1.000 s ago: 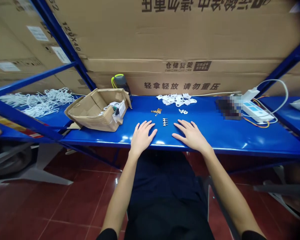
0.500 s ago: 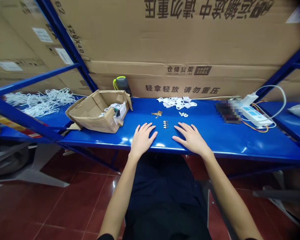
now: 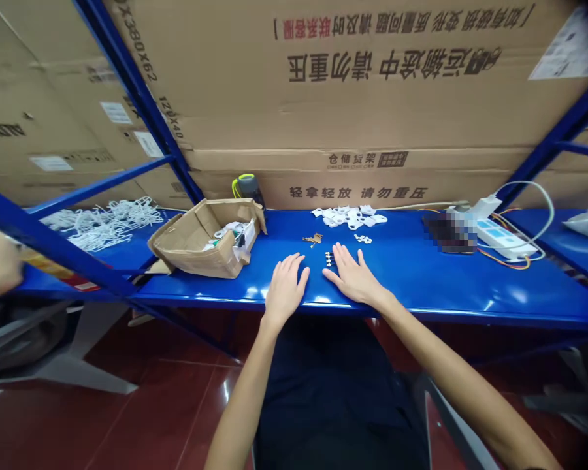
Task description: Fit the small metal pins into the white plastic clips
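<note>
My left hand [image 3: 285,288] lies flat and open on the blue shelf [image 3: 421,281], holding nothing. My right hand [image 3: 353,277] also lies open, fingers stretched, its fingertips touching or right beside a small row of silver metal pieces [image 3: 329,259]. Just beyond lie a few brass-coloured metal parts [image 3: 313,239], a small cluster of tiny white parts [image 3: 362,239], and a pile of white plastic pieces [image 3: 349,216] near the back.
A torn cardboard box [image 3: 208,238] with white parts stands to the left, a dark bottle [image 3: 247,187] behind it. White wire hooks [image 3: 105,222] are heaped far left. A white power strip [image 3: 500,232] with cables lies right. Large cartons [image 3: 372,98] form the back wall.
My right hand has slid left toward the silver pieces, closing the gap to my left hand. The camera has tilted up and shifted, so more of the cartons shows.
</note>
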Demonstrator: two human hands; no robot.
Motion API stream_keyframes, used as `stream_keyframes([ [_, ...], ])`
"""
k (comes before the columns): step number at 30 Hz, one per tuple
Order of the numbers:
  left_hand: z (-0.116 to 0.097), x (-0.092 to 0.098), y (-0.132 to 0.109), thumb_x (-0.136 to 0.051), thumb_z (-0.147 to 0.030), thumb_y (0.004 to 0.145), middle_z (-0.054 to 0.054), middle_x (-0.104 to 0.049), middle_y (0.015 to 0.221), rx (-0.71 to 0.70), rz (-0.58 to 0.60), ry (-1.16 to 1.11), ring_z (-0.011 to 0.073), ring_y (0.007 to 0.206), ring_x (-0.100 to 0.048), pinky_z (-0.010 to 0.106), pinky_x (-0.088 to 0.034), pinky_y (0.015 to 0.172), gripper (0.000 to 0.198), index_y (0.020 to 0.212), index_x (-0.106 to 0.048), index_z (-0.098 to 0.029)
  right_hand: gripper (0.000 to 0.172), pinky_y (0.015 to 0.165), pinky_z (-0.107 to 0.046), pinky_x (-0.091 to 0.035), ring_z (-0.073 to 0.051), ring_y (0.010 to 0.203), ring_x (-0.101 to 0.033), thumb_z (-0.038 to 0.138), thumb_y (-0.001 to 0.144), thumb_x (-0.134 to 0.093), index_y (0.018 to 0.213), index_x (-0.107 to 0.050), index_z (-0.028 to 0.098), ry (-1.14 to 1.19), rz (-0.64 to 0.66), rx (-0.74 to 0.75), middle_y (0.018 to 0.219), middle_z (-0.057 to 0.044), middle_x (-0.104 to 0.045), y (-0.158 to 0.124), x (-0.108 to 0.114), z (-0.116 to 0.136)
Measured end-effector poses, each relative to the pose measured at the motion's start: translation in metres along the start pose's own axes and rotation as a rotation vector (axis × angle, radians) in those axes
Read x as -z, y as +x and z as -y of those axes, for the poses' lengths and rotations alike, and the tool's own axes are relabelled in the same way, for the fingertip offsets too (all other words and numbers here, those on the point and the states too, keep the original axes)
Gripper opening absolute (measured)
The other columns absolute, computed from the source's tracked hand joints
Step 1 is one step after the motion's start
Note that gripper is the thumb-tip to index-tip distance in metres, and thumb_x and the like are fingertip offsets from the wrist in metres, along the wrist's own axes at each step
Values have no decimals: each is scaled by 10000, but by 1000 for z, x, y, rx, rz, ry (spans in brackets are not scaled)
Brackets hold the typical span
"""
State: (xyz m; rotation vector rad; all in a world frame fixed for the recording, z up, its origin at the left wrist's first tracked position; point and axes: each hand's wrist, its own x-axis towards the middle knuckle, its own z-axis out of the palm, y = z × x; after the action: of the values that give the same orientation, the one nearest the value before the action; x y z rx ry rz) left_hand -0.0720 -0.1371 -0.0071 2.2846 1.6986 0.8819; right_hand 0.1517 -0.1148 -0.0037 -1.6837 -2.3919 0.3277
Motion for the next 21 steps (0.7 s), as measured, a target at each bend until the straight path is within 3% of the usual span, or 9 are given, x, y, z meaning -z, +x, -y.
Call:
stream_keyframes([
  [4, 3, 1, 2, -393, -459, 1143, 128, -526, 1650, 51, -128, -149, 234, 1574, -451, 446, -360, 1338, 507, 1548, -532, -188, 858, 1328, -691, 39, -316, 1703, -50, 687, 1096, -177, 1765, -142, 151, 1, 73, 31, 1814, -149, -121, 18, -3, 21],
  [8, 5, 0, 2, -416, -480, 1136, 136, -492, 1675, 87, -187, -195, 248, 1603, -412, 466, -354, 1344, 524, 1567, -501, -194, 831, 1313, -719, 49, -312, 1705, -24, 661, 1104, -148, 1761, -176, 153, 23, 94, 101, 1819, -127, -91, 33, -7, 46],
  [13, 15, -2, 4, -388, -476, 1141, 121, -468, 1694, 103, -218, -144, 260, 1632, -360, 498, -355, 1340, 497, 1562, -498, -236, 682, 1289, -771, 30, -368, 1698, -47, 443, 1116, -279, 1732, -300, 152, -41, 71, 252, 1808, -159, -140, 57, -19, 83],
  [15, 21, 0, 6, -391, -457, 1139, 126, -494, 1672, 119, -235, -133, 260, 1607, -403, 489, -391, 1318, 480, 1552, -506, -241, 655, 1280, -781, 22, -390, 1694, -54, 387, 1097, -350, 1715, -348, 171, -61, 53, 294, 1803, -160, -157, 66, -22, 94],
  [18, 25, 6, 14, -401, -409, 1132, 133, -561, 1607, 108, -235, -101, 260, 1530, -501, 477, -449, 1269, 458, 1540, -518, -237, 666, 1286, -769, -9, -375, 1697, -58, 398, 1102, -335, 1715, -322, 140, -29, 29, 275, 1805, -176, -131, 75, -19, 96],
  [21, 21, 16, 30, -416, -354, 1124, 122, -626, 1530, 15, -232, 12, 266, 1481, -534, 466, -429, 1268, 420, 1481, -589, -216, 723, 1300, -755, -67, -354, 1696, -109, 437, 1118, -213, 1718, -236, 33, 21, -97, 171, 1802, -214, -153, 81, 0, 74],
])
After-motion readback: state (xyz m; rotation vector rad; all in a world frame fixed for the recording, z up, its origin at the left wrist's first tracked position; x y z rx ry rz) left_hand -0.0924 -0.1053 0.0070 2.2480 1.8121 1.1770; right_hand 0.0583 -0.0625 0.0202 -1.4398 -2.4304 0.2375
